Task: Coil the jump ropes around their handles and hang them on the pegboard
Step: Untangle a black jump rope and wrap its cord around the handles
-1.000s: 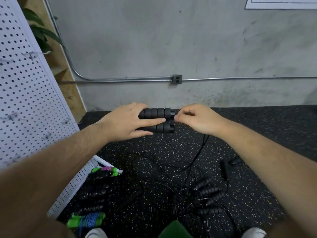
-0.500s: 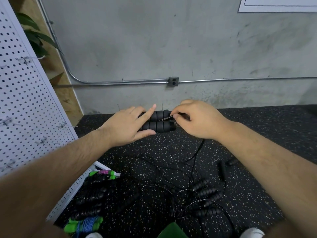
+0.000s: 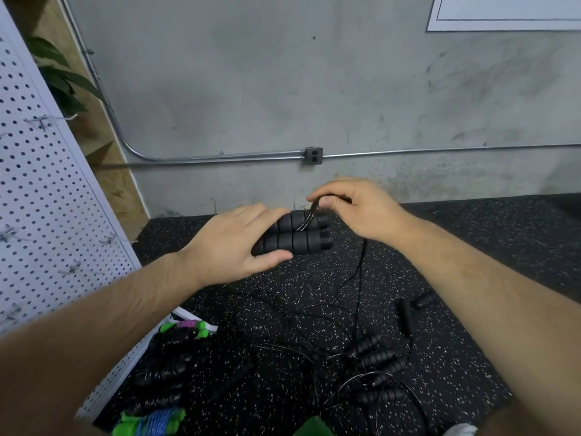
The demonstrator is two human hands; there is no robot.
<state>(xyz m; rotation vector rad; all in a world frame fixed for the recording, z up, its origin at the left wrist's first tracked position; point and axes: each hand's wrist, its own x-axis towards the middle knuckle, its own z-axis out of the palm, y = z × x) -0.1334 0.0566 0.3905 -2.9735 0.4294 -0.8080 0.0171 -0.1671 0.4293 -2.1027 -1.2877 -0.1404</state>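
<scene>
Cord (image 3: 307, 219) position differs from a second ago. Then the right hand (image 3: 355, 212) sat low at the ends of the paired black foam handles (image 3: 295, 242), pinching the cord there. Half a second ago the strand lay slantwise across the upper handle. Now the right hand is raised just above the handles, its grip pinching the cord between thumb and fingertips, and the strand is drawn up and over the upper handle.

Left hand (image 3: 229, 247): grip clasped round the butt ends of both handles, thumb under the lower one, fingers over the top. It holds the pair side by side in the air above the speckled floor (image 3: 471, 247).

Judgement: a turn of the coil is going on, probably an early one. From the right hand the cord drops to the floor and much of it lies there slack, so most of the winding remains, and hanging is not yet near.

Loose jump ropes (image 3: 377, 363) lie tangled on the floor below. Pegboard (image 3: 47, 199) stands at left, and the wire hooks (image 3: 67, 271) in view are bare.

Writing: white sheet (image 3: 503, 14) on the wall at upper right carries a line of characters, cut by the frame edge and unreadable. No brand mark is visible on the handles.
</scene>
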